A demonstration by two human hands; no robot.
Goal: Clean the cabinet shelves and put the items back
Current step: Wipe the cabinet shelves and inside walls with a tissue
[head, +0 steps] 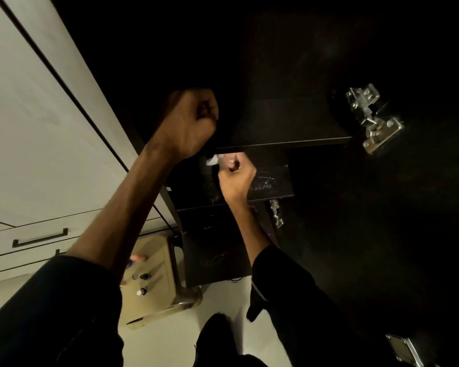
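A dark cabinet stands open with several black shelves stacked one below another. My left hand (190, 120) rests as a closed fist on the front left corner of the upper shelf (284, 140). My right hand (236, 178) reaches under that shelf and is closed on a white cloth (214, 160), which lies on the second shelf (272, 182). That shelf shows pale streaks. Most of the cloth is hidden by the upper shelf and my fingers. What lies deeper in the cabinet is too dark to see.
The open cabinet door (398, 207) with metal hinges (374, 120) hangs at the right. A beige stool (154, 282) on the floor below carries a few small bottles (143, 276). White drawers with a dark handle (40, 238) are at the left.
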